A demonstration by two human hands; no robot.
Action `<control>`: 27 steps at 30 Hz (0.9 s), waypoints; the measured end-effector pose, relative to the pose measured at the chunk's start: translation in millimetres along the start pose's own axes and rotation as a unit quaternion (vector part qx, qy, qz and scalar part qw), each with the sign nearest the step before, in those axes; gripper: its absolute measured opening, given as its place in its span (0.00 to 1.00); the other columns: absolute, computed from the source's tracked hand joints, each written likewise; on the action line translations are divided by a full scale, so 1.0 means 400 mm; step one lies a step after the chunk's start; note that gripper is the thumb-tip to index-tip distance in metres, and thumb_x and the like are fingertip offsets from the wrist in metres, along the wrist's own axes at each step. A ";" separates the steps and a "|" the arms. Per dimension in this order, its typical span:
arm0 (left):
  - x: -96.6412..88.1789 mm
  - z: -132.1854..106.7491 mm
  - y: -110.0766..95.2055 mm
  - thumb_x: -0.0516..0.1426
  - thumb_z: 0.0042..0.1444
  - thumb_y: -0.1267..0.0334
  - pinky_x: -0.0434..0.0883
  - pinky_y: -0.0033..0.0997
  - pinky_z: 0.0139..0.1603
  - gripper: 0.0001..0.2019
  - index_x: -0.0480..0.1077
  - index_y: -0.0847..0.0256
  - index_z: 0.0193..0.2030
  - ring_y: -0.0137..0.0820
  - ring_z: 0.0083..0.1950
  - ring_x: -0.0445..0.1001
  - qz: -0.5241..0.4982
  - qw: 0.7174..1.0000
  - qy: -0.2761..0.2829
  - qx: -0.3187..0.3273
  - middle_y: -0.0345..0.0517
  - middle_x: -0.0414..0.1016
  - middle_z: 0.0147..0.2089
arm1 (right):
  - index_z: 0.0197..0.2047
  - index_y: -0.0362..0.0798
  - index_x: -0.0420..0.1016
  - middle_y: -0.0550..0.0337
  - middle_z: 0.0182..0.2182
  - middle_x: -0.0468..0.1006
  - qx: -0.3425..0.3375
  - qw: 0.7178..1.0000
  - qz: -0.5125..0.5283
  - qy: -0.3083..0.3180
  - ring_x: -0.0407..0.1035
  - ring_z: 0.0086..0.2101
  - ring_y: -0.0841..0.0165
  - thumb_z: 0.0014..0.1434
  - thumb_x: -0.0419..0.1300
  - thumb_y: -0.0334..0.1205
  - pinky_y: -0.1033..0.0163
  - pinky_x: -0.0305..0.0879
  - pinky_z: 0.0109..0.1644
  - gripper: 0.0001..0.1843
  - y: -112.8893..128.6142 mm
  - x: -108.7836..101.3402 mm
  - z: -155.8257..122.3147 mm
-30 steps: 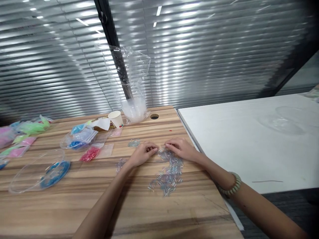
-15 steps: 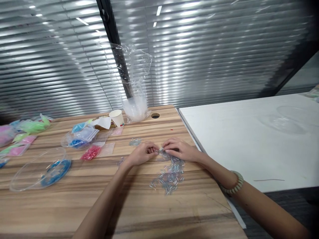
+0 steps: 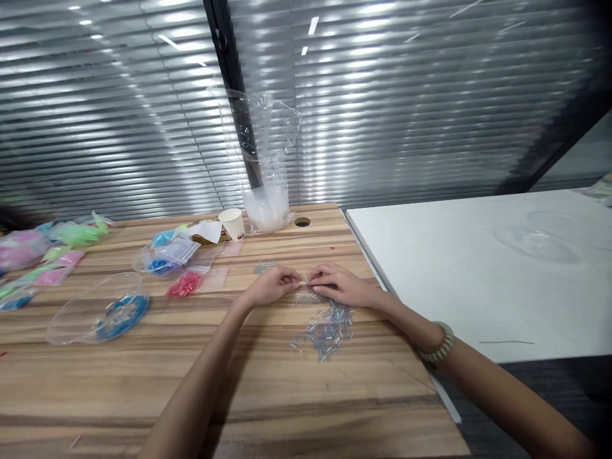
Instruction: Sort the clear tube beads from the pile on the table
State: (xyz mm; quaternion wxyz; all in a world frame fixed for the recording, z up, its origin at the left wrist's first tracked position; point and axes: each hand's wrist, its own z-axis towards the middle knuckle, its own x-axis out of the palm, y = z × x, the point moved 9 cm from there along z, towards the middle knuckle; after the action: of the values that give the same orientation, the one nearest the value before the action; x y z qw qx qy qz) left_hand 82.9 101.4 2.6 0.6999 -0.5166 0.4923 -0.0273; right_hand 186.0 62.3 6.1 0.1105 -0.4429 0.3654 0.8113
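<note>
A: What lies about on the bench [image 3: 287, 395], from where you stand?

B: Off to the left there's a shallow clear dish [image 3: 102, 312] with blue beads in it. Beside that are a small bag of red beads [image 3: 185, 284] and zip bags [image 3: 165, 258] of blue, with green and pink bags [image 3: 71, 234] at the far edge. At the back stand a paper cup [image 3: 233, 224] and a tall crinkled plastic bag [image 3: 262, 159], upright and glossy against the ribbed blinds [image 3: 430, 95]. A white table [image 3: 478, 287] butts on at the right.

A: What stands in the way?

B: Only the person's own forearms, which run in over the striped wood. The tube beads [image 3: 325, 331] lie in a loose heap just on the near side of the right hand. They are thin, short and glassy, a pale blue-grey.

A: And the hands?

B: The left hand [image 3: 270, 287] and right hand [image 3: 339, 287] rest at the heap's far edge, fingers curled and tips pinched narrow, almost meeting. Whether a bead sits between them I cannot tell, since it's too small to see.
</note>
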 end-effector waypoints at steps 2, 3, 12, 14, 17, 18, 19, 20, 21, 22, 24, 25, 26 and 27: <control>0.002 0.005 0.008 0.54 0.55 0.62 0.68 0.27 0.36 0.13 0.73 0.66 0.42 0.31 0.35 0.72 0.003 1.000 -0.018 0.005 0.48 0.75 0.35 | 0.47 0.49 0.75 0.54 0.44 0.72 0.000 1.000 -0.001 0.011 0.65 0.46 0.65 0.65 0.50 0.41 0.56 0.59 0.53 0.14 -0.002 0.004 0.010; 0.004 0.007 0.010 0.53 0.55 0.63 0.68 0.26 0.36 0.13 0.73 0.66 0.43 0.31 0.34 0.72 0.006 1.000 -0.022 0.007 0.47 0.75 0.34 | 0.47 0.48 0.75 0.54 0.44 0.72 0.002 1.000 -0.002 0.017 0.65 0.46 0.65 0.65 0.50 0.41 0.56 0.59 0.54 0.14 -0.004 0.006 0.015; -0.009 0.006 0.026 0.53 0.53 0.64 0.68 0.27 0.34 0.13 0.73 0.67 0.41 0.32 0.34 0.72 0.019 0.999 -0.040 -0.010 0.48 0.76 0.33 | 0.50 0.48 0.73 0.55 0.47 0.74 0.022 0.998 0.021 0.049 0.67 0.47 0.66 0.65 0.49 0.41 0.59 0.61 0.52 0.16 -0.026 -0.020 0.031; -0.017 0.005 0.039 0.53 0.52 0.65 0.68 0.27 0.35 0.12 0.74 0.67 0.40 0.32 0.34 0.73 0.012 0.999 -0.048 -0.017 0.48 0.76 0.34 | 0.48 0.47 0.74 0.54 0.44 0.76 0.039 0.998 0.004 0.045 0.69 0.43 0.65 0.64 0.51 0.40 0.59 0.63 0.48 0.14 -0.041 -0.029 0.034; -0.025 0.004 0.053 0.54 0.52 0.65 0.69 0.26 0.31 0.11 0.74 0.67 0.38 0.32 0.31 0.74 -0.001 0.998 -0.055 -0.019 0.48 0.77 0.32 | 0.44 0.46 0.76 0.54 0.39 0.77 0.041 0.997 -0.030 0.054 0.70 0.39 0.65 0.62 0.54 0.38 0.60 0.63 0.46 0.12 -0.053 -0.026 0.053; -0.028 0.004 0.057 0.54 0.51 0.65 0.68 0.26 0.29 0.11 0.74 0.67 0.37 0.31 0.29 0.73 -0.006 0.998 -0.060 -0.020 0.47 0.76 0.30 | 0.43 0.46 0.76 0.55 0.38 0.77 0.037 0.997 -0.037 0.060 0.70 0.38 0.65 0.61 0.55 0.37 0.60 0.62 0.45 0.10 -0.055 -0.021 0.062; -0.034 0.003 0.060 0.54 0.52 0.65 0.68 0.25 0.27 0.10 0.74 0.67 0.36 0.31 0.27 0.73 -0.010 0.997 -0.068 -0.020 0.46 0.76 0.28 | 0.41 0.46 0.77 0.56 0.36 0.77 0.033 0.996 -0.044 0.066 0.70 0.37 0.66 0.60 0.56 0.36 0.61 0.62 0.44 0.09 -0.057 -0.016 0.072; -0.043 0.002 0.062 0.53 0.52 0.64 0.67 0.25 0.25 0.10 0.74 0.67 0.35 0.30 0.26 0.73 -0.012 0.996 -0.082 -0.021 0.46 0.75 0.27 | 0.39 0.46 0.77 0.57 0.34 0.77 0.032 0.996 -0.050 0.070 0.70 0.35 0.66 0.59 0.56 0.34 0.62 0.63 0.43 0.08 -0.059 -0.011 0.083; -0.057 0.001 0.063 0.53 0.52 0.64 0.67 0.24 0.25 0.10 0.74 0.67 0.35 0.30 0.25 0.72 -0.012 0.994 -0.103 -0.022 0.45 0.75 0.25 | 0.37 0.46 0.77 0.57 0.33 0.77 0.031 0.995 -0.056 0.072 0.70 0.34 0.66 0.58 0.57 0.33 0.63 0.63 0.41 0.07 -0.061 -0.007 0.094; -0.073 -0.002 0.064 0.53 0.52 0.65 0.67 0.24 0.25 0.11 0.74 0.67 0.35 0.30 0.24 0.72 -0.012 0.991 -0.130 -0.023 0.45 0.74 0.25 | 0.35 0.45 0.77 0.57 0.32 0.77 0.032 0.995 -0.061 0.072 0.70 0.33 0.67 0.58 0.57 0.32 0.63 0.63 0.40 0.07 -0.063 -0.004 0.104; -0.113 -0.011 0.064 0.51 0.53 0.64 0.67 0.25 0.26 0.12 0.73 0.68 0.37 0.29 0.25 0.72 -0.012 0.980 -0.198 -0.025 0.46 0.75 0.28 | 0.34 0.45 0.78 0.57 0.31 0.78 0.029 0.995 -0.065 0.069 0.70 0.32 0.67 0.57 0.58 0.31 0.64 0.63 0.39 0.07 -0.063 0.000 0.121; -0.133 -0.018 0.064 0.51 0.54 0.64 0.68 0.25 0.27 0.13 0.73 0.68 0.39 0.29 0.26 0.72 -0.012 0.972 -0.232 -0.026 0.47 0.76 0.30 | 0.34 0.44 0.78 0.56 0.31 0.78 0.027 0.995 -0.065 0.069 0.71 0.32 0.67 0.57 0.58 0.30 0.64 0.64 0.39 0.06 -0.062 0.002 0.129; -0.151 -0.024 0.065 0.50 0.55 0.64 0.68 0.25 0.28 0.13 0.73 0.69 0.40 0.29 0.27 0.72 -0.012 0.964 -0.263 -0.027 0.48 0.76 0.31 | 0.34 0.44 0.78 0.56 0.32 0.78 0.022 0.995 -0.064 0.070 0.71 0.32 0.67 0.57 0.58 0.30 0.64 0.64 0.39 0.06 -0.060 0.005 0.135; -0.166 -0.031 0.067 0.50 0.55 0.64 0.69 0.26 0.29 0.14 0.72 0.69 0.40 0.30 0.28 0.73 -0.013 0.957 -0.290 -0.028 0.49 0.76 0.32 | 0.34 0.44 0.78 0.56 0.32 0.78 0.014 0.995 -0.064 0.072 0.71 0.32 0.67 0.57 0.58 0.30 0.64 0.64 0.39 0.06 -0.057 0.008 0.142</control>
State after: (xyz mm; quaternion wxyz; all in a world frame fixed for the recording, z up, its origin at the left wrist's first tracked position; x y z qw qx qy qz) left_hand 27.3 141.6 26.5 0.7975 -0.5280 0.2621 0.1284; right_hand 159.3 117.1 11.7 0.1419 -0.5211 0.3549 0.7631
